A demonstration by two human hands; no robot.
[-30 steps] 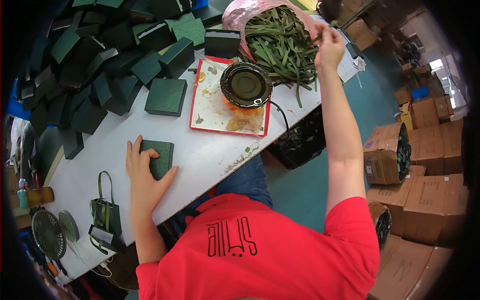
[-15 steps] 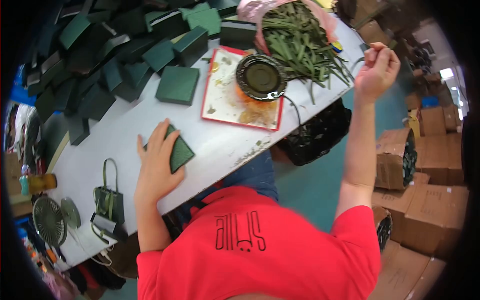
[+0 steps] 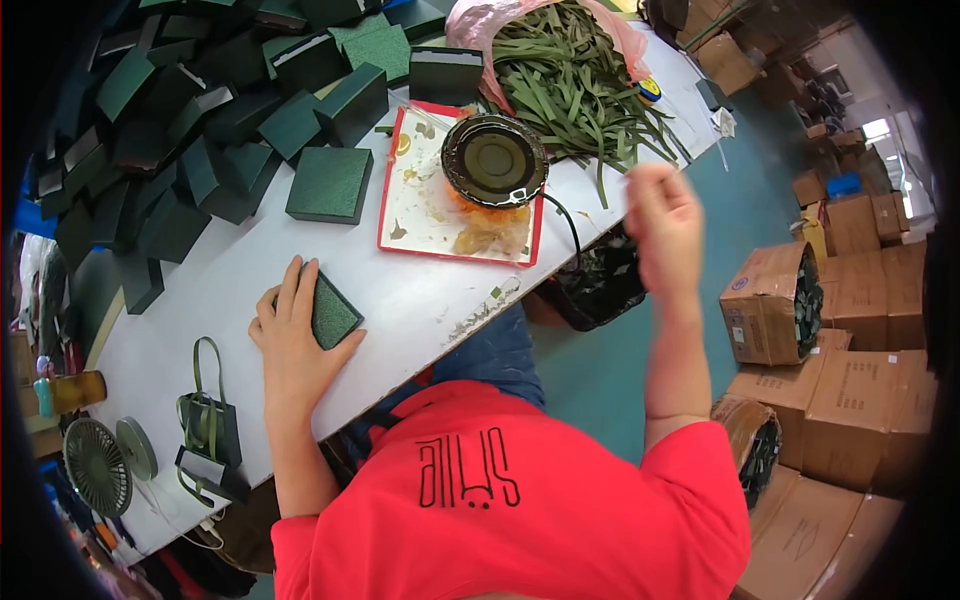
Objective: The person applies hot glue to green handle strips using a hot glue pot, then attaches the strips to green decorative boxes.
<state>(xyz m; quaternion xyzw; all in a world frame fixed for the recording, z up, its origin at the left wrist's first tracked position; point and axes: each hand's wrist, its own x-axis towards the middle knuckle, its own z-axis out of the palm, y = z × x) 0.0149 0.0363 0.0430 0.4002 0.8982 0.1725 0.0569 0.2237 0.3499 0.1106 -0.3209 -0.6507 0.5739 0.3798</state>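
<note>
My left hand (image 3: 298, 335) grips a small dark green textured box (image 3: 335, 313) lying on the white table, fingers along its far side and thumb at its near corner. Raised beyond the table's right edge, my right hand (image 3: 668, 225) is curled closed and blurred; whatever it may hold is hidden. To its left is a round dark pot of glossy liquid (image 3: 497, 162) on a stained white tray with a red rim (image 3: 386, 205). A pink plastic bag (image 3: 470, 30) spills dark green ribbon strips (image 3: 560, 80) behind the pot. Another green box (image 3: 330, 185) lies left of the tray.
Many dark green boxes (image 3: 215, 180) are heaped at the back left. A small green bag with ribbon handles (image 3: 212, 430) and a fan (image 3: 97, 467) stand at the left. A black bag (image 3: 595, 290) hangs below the table edge; cardboard boxes (image 3: 850, 410) are stacked at the right.
My right hand has come left and lower, toward the table edge, still closed. My left hand stays on the small green box. The whole view has shifted slightly.
</note>
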